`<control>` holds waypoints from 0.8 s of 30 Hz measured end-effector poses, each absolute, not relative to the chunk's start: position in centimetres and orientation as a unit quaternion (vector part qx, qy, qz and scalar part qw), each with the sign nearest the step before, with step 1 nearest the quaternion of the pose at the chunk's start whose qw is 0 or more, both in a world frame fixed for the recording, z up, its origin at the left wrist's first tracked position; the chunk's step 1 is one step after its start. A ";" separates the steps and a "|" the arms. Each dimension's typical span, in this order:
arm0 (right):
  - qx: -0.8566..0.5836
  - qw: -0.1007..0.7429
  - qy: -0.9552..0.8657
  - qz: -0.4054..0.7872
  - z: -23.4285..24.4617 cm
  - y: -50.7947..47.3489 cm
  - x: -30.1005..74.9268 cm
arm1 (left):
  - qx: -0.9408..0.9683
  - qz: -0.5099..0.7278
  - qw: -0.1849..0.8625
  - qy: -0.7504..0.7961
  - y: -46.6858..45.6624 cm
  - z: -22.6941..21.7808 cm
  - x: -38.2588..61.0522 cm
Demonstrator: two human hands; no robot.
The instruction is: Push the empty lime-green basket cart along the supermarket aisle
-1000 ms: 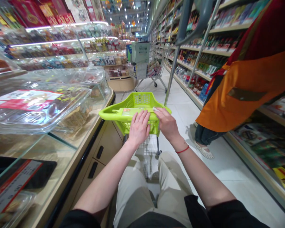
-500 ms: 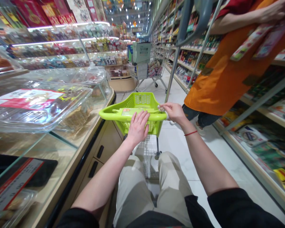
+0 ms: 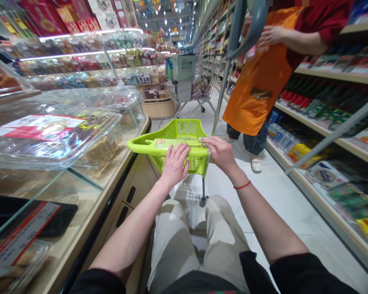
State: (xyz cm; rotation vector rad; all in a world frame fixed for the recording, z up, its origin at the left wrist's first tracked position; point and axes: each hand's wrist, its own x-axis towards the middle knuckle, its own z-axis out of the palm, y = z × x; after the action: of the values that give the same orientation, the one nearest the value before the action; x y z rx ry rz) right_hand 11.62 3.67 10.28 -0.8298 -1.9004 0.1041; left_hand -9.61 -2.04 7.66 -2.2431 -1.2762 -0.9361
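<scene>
A bright green shopping basket point(image 3: 188, 127) with perforated sides sits on a small trolley frame in front of my knees. My left hand point(image 3: 174, 164) lies over the near bar of its rim, fingers stretched out across a pale labelled strip point(image 3: 164, 143). At the right corner of the rim, my right hand point(image 3: 222, 154) is closed, its fingertips pressed together. Something whitish shows at those fingertips, too small to name. A red string bracelet point(image 3: 243, 185) circles my right wrist.
Left stands a display counter point(image 3: 131, 157) with clear-lidded food trays point(image 3: 49, 134). Ahead is a metal shopping cart point(image 3: 190, 92) carrying boxes. A person in an orange apron point(image 3: 248, 98) stands on the right beside stocked shelves point(image 3: 325, 122). A grey-handled pole point(image 3: 221, 94) rises nearby.
My right hand has shifted slightly left and inward along the basket's rim. My left hand stays on the bar. The person in the orange apron has moved left and turned.
</scene>
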 end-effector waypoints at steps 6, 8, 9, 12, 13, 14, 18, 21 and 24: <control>-0.403 0.519 -0.743 0.125 10.7 7.5 14.7 | -0.807 -0.321 0.184 -0.461 -1.9 8.0 -9.2; -0.421 0.535 -0.724 0.109 10.4 7.2 14.3 | -0.807 -0.320 0.184 -0.461 -1.9 8.1 -9.0; -0.426 0.549 -0.714 0.088 10.1 6.7 13.6 | -0.807 -0.321 0.186 -0.459 -1.9 8.1 -8.9; -0.423 0.579 -0.697 0.016 9.5 4.3 10.5 | -0.806 -0.325 0.194 -0.454 -1.9 8.0 -8.7; -0.414 0.569 -0.710 0.002 9.4 3.4 9.3 | -0.806 -0.326 0.195 -0.454 -1.9 7.9 -8.7; -0.403 0.556 -0.727 -0.009 9.3 2.7 8.3 | -0.806 -0.326 0.196 -0.454 -1.8 7.9 -8.7; -0.374 0.499 -0.781 -0.032 9.5 2.0 7.0 | -0.805 -0.325 0.195 -0.456 -1.8 7.8 -8.8; -0.374 0.501 -0.780 -0.027 9.8 3.5 9.0 | -0.810 -0.321 0.190 -0.453 -1.7 7.8 -8.8; -0.375 0.502 -0.779 -0.016 10.0 4.7 11.1 | -0.814 -0.318 0.189 -0.448 -1.5 7.7 -8.7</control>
State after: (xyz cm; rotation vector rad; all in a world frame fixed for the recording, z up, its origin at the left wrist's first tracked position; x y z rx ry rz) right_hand 11.11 4.71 10.01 -0.9070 -1.8835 -0.0386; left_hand -8.73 -1.50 7.74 -2.2898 -1.2591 -0.8931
